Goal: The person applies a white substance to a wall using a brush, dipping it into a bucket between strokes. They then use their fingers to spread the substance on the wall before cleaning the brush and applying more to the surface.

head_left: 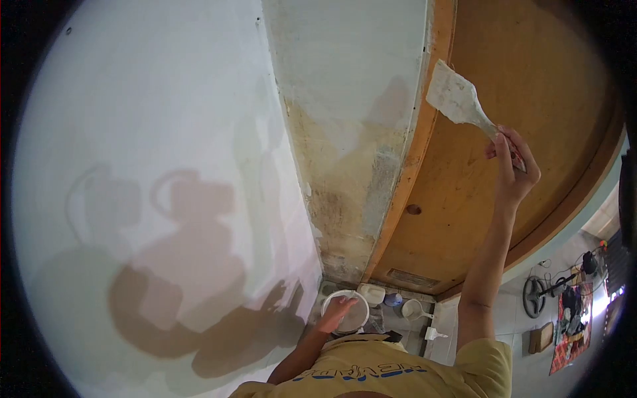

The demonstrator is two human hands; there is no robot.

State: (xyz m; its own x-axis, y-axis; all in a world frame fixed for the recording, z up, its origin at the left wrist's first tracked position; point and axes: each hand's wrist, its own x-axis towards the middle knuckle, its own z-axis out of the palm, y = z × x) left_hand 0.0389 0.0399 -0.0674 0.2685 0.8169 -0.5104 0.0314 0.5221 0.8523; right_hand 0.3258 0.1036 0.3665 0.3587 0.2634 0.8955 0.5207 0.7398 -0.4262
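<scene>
My right hand is raised in front of the wooden door, its fingers closed around the handle of a spatula. The spatula's broad flat blade is coated in whitish material and points up and left, close to the orange door frame. Low down, my left hand is held over a white bucket. Its fingers look curled, with something pale at their tips that is too small to make out.
A white wall fills the left side, with shadows across it. Beside it, a narrow wall strip has stained, patchy paint. Near the door's foot are a white jug and a pale pot. A red checked cloth lies right.
</scene>
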